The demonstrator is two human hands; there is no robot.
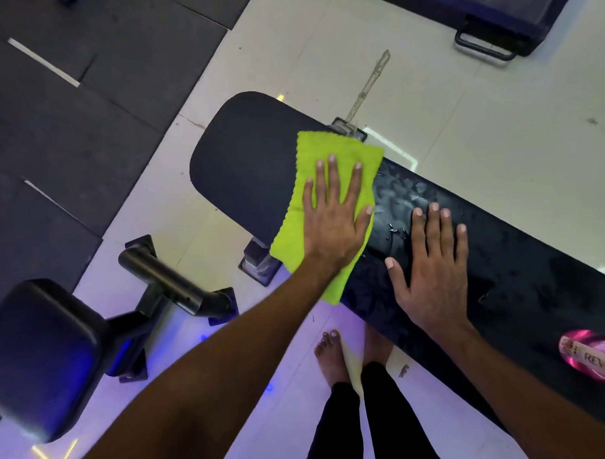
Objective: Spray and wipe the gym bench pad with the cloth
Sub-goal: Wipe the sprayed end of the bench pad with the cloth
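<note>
The gym bench pad [251, 169] is seen lying flat across the middle of the view, its long axis running from a rounded end at upper left down toward lower right, where it is cut off by the frame edge. The lime-green cloth [329, 153] is spread flat on the pad near that rounded end, its lower corner hanging over the near edge. It is pressed down by the left hand [331, 218], fingers extended and slightly fanned, palm flat, not gripped around anything. The right hand [433, 269] is laid bare on the pad just beside the cloth, fingers straight and a little apart, seemingly as a brace. Droplets and wet sheen are visible on the stretch right of the cloth, so spraying is judged done there; the part left of the cloth looks matte and dry. Wiping is judged under way, with the wet length left to cover. A pink bottle [597, 359] is seen resting at the lower right.
</note>
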